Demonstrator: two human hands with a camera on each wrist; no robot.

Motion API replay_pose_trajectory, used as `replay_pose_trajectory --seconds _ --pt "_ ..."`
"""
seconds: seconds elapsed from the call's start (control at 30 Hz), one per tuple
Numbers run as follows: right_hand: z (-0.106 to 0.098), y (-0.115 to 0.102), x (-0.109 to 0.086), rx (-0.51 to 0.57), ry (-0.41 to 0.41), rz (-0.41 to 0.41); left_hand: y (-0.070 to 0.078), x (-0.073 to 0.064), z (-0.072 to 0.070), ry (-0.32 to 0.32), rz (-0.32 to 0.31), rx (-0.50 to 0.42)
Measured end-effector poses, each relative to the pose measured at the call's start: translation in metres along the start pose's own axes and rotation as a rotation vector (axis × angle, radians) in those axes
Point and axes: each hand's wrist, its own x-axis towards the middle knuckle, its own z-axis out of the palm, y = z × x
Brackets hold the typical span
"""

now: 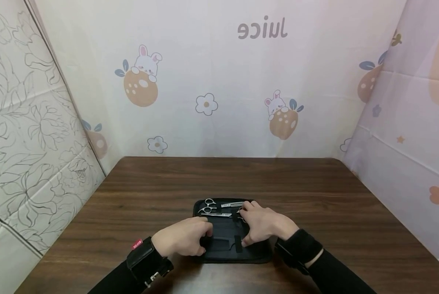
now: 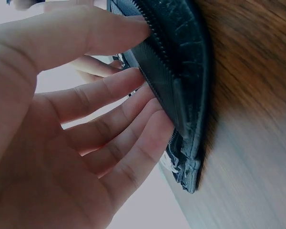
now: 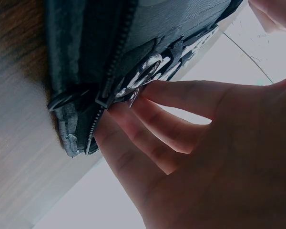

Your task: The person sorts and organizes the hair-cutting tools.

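Note:
A black zip case (image 1: 223,256) lies unfolded on the wooden table, with silver scissors (image 1: 219,214) in its far half. A second silver pair, thinning scissors (image 1: 232,204), lies just beyond, partly covered by my right hand (image 1: 261,222). That hand is spread over the case's right side, thumb on the near half. In the right wrist view, its fingertips touch near a shiny finger ring (image 3: 150,67), beside the zipper. My left hand (image 1: 184,237) rests at the left edge, fingers loosely bent; in the left wrist view its thumb and fingertips meet the black lining (image 2: 155,76).
The brown wooden table (image 1: 149,183) extends on all sides of the case. White curtains (image 1: 212,61) printed with rabbits and flowers hang behind it and at both sides. Black bands with cameras (image 1: 142,259) sit on both wrists.

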Motion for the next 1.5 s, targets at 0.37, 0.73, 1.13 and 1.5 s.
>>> replay_pose_trajectory --seconds 0.37,0.73,1.13,1.5 --pt "0.000 0.000 0.001 -0.016 0.023 -0.016 -0.001 0.003 0.001 0.004 0.024 -0.001" --pt "0.000 0.000 -0.001 -0.015 0.021 -0.021 -0.006 -0.006 0.001 -0.007 0.002 -0.050" --pt "0.002 -0.001 -0.001 -0.020 0.024 -0.007 -0.005 -0.007 0.001 0.013 0.003 -0.031" --pt "0.001 0.000 -0.003 -0.015 0.027 -0.019 -0.004 -0.005 0.001 0.019 0.006 -0.023"
